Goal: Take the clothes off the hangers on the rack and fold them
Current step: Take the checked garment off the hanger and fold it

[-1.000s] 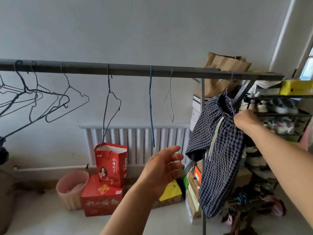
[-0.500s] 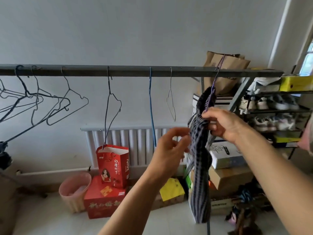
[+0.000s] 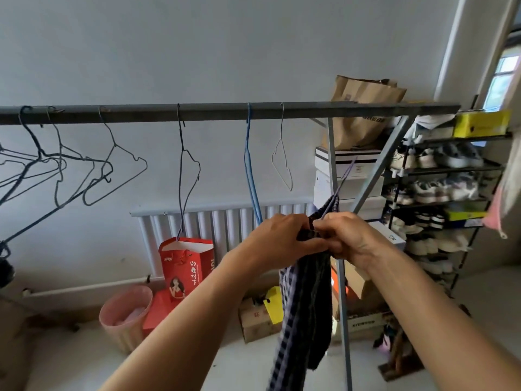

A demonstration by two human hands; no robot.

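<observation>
Hanging straight down, long axis vertical, the checked garment drops below the left grip and right grip, both curled round its bunched top, below the rack rail; its purple hanger slants upward.

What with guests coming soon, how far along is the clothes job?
Done: the hangers on the rail hang bare. In hand: the left hand and right hand grip the checked garment, its purple hanger off the rail. Left: freeing that hanger, then folding; no folded clothes show.
</observation>
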